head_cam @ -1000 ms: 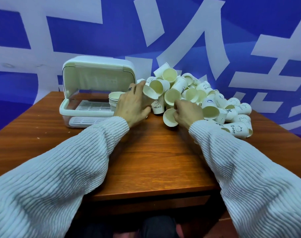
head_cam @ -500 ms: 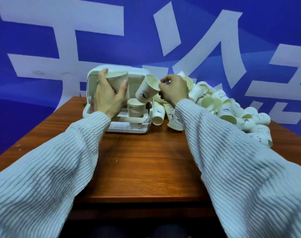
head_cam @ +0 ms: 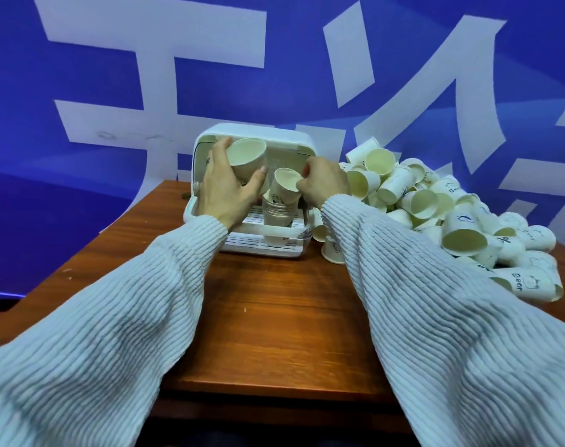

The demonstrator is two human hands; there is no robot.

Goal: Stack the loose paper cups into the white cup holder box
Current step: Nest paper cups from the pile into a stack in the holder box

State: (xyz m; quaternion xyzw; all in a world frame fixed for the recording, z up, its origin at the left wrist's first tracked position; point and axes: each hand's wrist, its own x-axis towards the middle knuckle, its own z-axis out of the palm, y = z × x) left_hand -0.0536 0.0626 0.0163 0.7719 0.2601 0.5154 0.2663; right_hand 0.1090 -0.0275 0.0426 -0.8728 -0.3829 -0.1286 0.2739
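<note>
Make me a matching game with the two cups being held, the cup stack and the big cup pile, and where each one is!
Things:
1. Cup in the left hand
2. Cup in the right hand
3. Cup stack
4. Loose cup pile

Places:
A. On the table, right of the white box
B. Standing inside the box
C. Tilted over the top of the stack
D. Held up in front of the box lid

Pairs: 1-D, 2-C, 3-B, 4-A
</note>
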